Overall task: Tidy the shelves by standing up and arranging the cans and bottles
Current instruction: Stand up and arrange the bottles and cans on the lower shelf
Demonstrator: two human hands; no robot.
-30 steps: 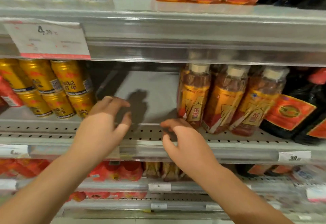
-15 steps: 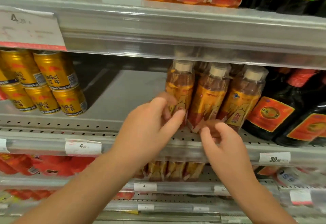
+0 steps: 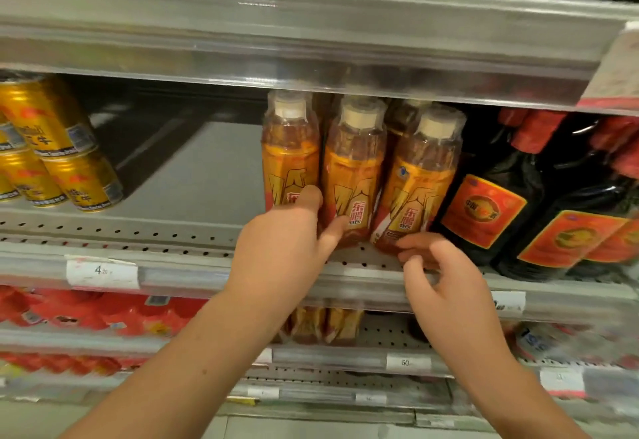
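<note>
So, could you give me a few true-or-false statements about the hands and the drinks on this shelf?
1. Three orange bottles stand side by side on the middle shelf. True.
2. The gold cans sit to the right of them. False: they are at the left, with bare shelf between.
3. Dark bottles with red-orange labels stand right of the orange ones. True.
4. The left hand grips the lower part of the left-most orange bottle. True.
5. The right hand lifts a dark bottle. False: its fingertips touch the foot of the right-most orange bottle.
</note>
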